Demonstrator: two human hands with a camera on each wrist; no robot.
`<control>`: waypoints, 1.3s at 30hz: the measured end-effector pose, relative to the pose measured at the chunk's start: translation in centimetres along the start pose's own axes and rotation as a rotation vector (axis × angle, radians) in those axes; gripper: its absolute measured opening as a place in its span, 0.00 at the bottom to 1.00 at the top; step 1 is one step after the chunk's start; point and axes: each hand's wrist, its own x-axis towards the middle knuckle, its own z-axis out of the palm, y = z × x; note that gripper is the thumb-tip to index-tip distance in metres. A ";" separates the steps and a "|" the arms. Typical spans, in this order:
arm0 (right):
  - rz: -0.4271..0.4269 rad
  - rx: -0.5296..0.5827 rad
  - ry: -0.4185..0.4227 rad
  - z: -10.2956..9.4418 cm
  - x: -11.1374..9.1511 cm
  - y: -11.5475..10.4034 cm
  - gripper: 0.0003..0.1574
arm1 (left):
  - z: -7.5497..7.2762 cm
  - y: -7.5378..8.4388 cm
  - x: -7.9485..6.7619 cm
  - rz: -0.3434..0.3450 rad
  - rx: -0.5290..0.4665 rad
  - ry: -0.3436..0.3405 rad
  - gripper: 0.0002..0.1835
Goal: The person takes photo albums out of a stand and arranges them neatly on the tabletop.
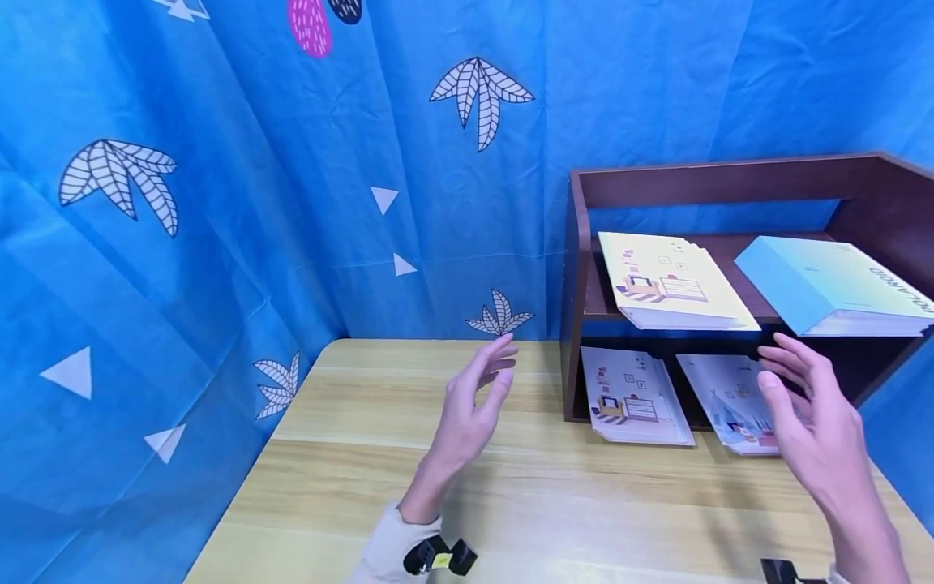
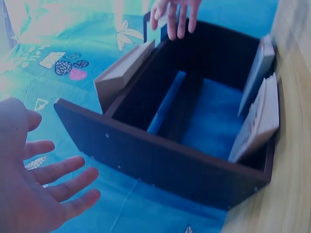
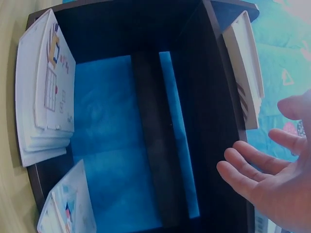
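Note:
My left hand [image 1: 469,410] hovers above the table, left of a dark brown two-tier shelf [image 1: 574,300], with fingers extended and nothing held. In the left wrist view, its spread fingers [image 2: 63,191] are beside the shelf's side panel. My right hand [image 1: 824,426] is in front of the shelf's right half, fingers loosely bent and palm bare. It overlaps part of a pale illustrated book [image 1: 722,393] on the lower tier. Left of that lies a stack of white illustrated books [image 1: 631,397]. Up top sit a cream stack [image 1: 674,280] and a thick light-blue POLAROID book [image 1: 839,280].
The shelf stands at the back right of a light wooden table [image 1: 350,470]. Blue curtains [image 1: 452,203] with leaf and triangle prints hang behind and on the left. Books on both tiers stick out past the shelf's front edge.

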 end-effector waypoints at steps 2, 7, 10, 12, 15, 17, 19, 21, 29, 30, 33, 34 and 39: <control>0.005 0.028 -0.012 0.1 0.2 0.0 0.37 | 0.6 0.2 0.2 -0.022 -0.044 -0.001 0.23; 0.019 0.060 -0.018 0.2 0.5 0.0 0.36 | 2.1 0.8 0.9 -0.058 -0.129 -0.012 0.22; 0.025 0.069 -0.016 0.3 0.7 0.1 0.36 | 2.9 1.1 1.4 -0.065 -0.145 -0.012 0.22; 0.024 0.077 -0.016 0.4 0.8 0.1 0.35 | 3.4 1.2 1.7 -0.060 -0.155 -0.012 0.22; 0.017 0.103 -0.018 0.4 1.1 0.0 0.35 | 4.0 1.2 2.1 -0.047 -0.162 -0.040 0.23; 0.008 0.121 -0.021 0.4 1.3 -0.1 0.35 | 4.5 1.2 2.3 -0.035 -0.173 -0.064 0.24; 0.004 0.141 -0.026 0.4 1.6 -0.3 0.35 | 4.9 1.2 2.6 -0.036 -0.181 -0.083 0.24; 0.006 0.162 -0.030 0.5 1.9 -0.3 0.35 | 5.3 1.3 2.8 -0.040 -0.193 -0.086 0.24; 0.040 0.206 -0.028 0.9 2.7 -0.3 0.34 | 7.0 2.1 4.1 -0.062 -0.197 -0.044 0.24; 0.047 0.220 -0.029 0.9 2.8 -0.3 0.34 | 7.3 2.1 4.3 -0.067 -0.193 -0.040 0.23; 0.069 0.309 -0.037 1.0 3.2 -0.3 0.33 | 7.8 2.3 4.6 -0.075 -0.164 -0.048 0.24; 0.071 0.335 -0.039 1.1 3.3 -0.3 0.33 | 8.0 2.3 4.7 -0.077 -0.154 -0.055 0.25; 0.080 0.501 -0.037 1.3 3.8 -0.4 0.32 | 8.5 2.2 5.1 -0.105 -0.141 -0.088 0.26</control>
